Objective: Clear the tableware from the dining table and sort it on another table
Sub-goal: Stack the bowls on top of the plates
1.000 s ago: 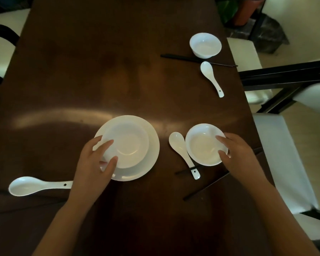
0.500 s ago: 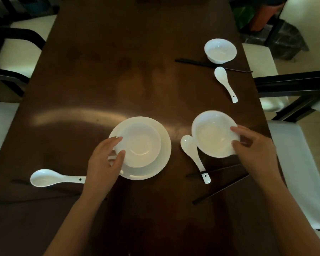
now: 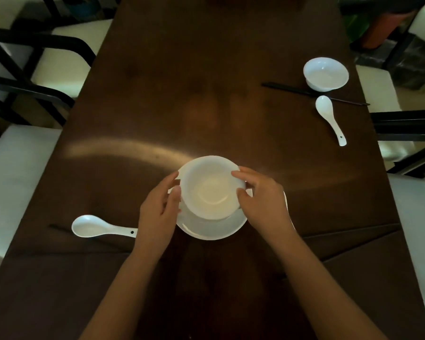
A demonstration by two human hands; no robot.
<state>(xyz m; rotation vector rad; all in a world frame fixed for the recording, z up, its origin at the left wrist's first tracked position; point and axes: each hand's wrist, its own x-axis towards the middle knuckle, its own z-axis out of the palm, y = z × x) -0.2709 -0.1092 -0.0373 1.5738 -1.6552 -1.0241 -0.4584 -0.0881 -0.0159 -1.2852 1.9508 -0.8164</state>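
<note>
On the dark wooden dining table (image 3: 206,94), a white plate (image 3: 211,229) lies in front of me. My right hand (image 3: 263,202) holds a white bowl (image 3: 211,190) by its right rim, directly over the plate. It covers the bowl that stands on the plate. My left hand (image 3: 157,212) curls against the left side of this stack, fingers on the lower bowl's rim. A white spoon (image 3: 96,227) lies left of my left hand. The spoon and chopsticks to the right of the plate are hidden by my right arm.
At the far right stand a second small white bowl (image 3: 325,73), black chopsticks (image 3: 287,89) and another white spoon (image 3: 329,114). White-cushioned chairs with dark frames line the left side (image 3: 15,173) and the right side (image 3: 415,217).
My right hand lifted the right-hand bowl off the table and carried it left, over the bowl on the plate. My left hand stayed at that stack.
</note>
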